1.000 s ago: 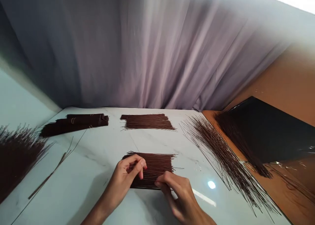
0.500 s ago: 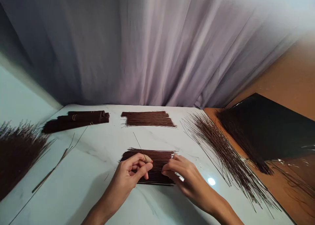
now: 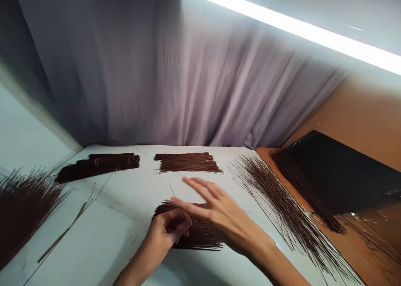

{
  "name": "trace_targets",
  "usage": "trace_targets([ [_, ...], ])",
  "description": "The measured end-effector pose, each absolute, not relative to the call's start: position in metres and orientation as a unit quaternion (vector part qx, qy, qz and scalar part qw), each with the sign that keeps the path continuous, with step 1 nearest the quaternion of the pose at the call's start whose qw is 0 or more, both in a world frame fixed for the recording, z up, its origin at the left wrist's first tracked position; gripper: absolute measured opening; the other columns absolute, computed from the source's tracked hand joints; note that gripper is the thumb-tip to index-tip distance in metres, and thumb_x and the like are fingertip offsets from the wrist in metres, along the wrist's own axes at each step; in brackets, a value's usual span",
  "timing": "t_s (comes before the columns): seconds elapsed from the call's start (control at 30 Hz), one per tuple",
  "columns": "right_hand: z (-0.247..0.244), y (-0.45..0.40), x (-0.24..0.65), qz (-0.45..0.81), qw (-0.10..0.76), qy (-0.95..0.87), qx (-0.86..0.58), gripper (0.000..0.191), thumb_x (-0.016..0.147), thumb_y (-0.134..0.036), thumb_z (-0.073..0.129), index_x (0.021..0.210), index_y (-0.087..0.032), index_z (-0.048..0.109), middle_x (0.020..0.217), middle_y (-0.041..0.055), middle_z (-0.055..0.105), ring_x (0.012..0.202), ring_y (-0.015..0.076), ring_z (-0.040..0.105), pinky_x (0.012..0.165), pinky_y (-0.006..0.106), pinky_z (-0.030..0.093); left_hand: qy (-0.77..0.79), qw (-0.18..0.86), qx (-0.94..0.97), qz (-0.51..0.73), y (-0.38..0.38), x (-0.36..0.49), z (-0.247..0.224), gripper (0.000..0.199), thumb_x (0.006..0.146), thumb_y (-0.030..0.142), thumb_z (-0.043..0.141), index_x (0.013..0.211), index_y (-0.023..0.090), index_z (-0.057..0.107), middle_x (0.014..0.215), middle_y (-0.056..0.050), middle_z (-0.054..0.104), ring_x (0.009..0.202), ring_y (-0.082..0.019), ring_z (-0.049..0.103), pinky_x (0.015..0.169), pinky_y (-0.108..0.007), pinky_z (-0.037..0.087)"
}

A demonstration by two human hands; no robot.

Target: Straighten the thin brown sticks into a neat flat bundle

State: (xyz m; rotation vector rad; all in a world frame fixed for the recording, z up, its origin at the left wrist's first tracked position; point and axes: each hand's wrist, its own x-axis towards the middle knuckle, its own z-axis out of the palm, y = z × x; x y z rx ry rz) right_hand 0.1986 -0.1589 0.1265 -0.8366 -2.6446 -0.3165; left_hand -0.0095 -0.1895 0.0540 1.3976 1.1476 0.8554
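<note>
Left hand [image 3: 167,231]: pinched closed on one thin stick [image 3: 172,191]. Right hand [image 3: 216,206]: open, fingers extended above the near stick pile [image 3: 203,236], lying on the desk [image 3: 100,227]. Beyond: second pile [image 3: 188,163]; tied bundles [image 3: 106,163] to its left.

The near stack of sticks [image 3: 203,238] lies on the desk [image 3: 125,196]. Directly behind it lies the far stack [image 3: 188,163], and behind both hangs the curtain [image 3: 188,89]. Tied bundles [image 3: 103,164] lie behind it to the left. Left of it are a few loose sticks [image 3: 66,231], then the big pile [image 3: 25,219]. Right of it are the long heap [image 3: 288,200] and, farther out, the sheet [image 3: 341,175].
</note>
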Motion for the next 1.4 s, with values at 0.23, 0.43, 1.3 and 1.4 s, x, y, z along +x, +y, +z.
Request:
trace_targets([
  [0.23, 0.103, -0.149, 0.202, -0.119, 0.155, -0.926, -0.322, 0.013, 0.09, -0.017, 0.073, 0.101, -0.022, 0.07, 0.133, 0.0083, 0.061, 0.124, 0.0299, 0.05, 0.104, 0.046, 0.046, 0.508, 0.543, 0.561, 0.364, -0.188, -0.014, 0.059, 0.034, 0.088, 0.052, 0.067, 0.082, 0.018, 0.07, 0.068, -0.001, 0.062, 0.055, -0.012, 0.045, 0.047, -0.022, 0.028],
  [0.43, 0.079, -0.162, 0.226, 0.013, 0.243, -0.867, -0.434, 0.033, 0.097, -0.017, 0.062, 0.128, -0.031, 0.064, 0.134, 0.0088, 0.057, 0.117, 0.0274, 0.054, 0.095, 0.044, 0.049, 0.501, 0.545, 0.567, 0.362, -0.185, -0.013, 0.051, 0.034, 0.088, 0.05, 0.067, 0.082, 0.017, 0.07, 0.069, -0.001, 0.062, 0.052, -0.009, 0.038, 0.045, -0.021, 0.021],
  [1.3, 0.026, -0.233, 0.186, 0.372, 0.503, -0.578, -0.523, 0.037, 0.099, -0.055, 0.054, 0.115, -0.024, 0.068, 0.093, 0.0063, 0.074, 0.08, 0.0219, 0.07, 0.068, 0.03, 0.057, 0.479, 0.598, 0.484, 0.422, -0.19, 0.02, 0.067, 0.042, 0.083, 0.063, 0.07, 0.088, 0.021, 0.066, 0.078, -0.006, 0.075, 0.074, -0.02, 0.066, 0.066, -0.026, 0.05],
  [1.4, 0.025, -0.233, 0.163, 0.483, 0.502, -0.545, -0.466, 0.046, 0.095, -0.061, 0.056, 0.114, -0.021, 0.068, 0.09, 0.0067, 0.074, 0.082, 0.0223, 0.071, 0.07, 0.03, 0.056, 0.478, 0.61, 0.444, 0.449, -0.202, 0.043, 0.071, 0.042, 0.082, 0.064, 0.07, 0.091, 0.023, 0.068, 0.096, -0.006, 0.073, 0.087, -0.022, 0.067, 0.071, -0.026, 0.052],
])
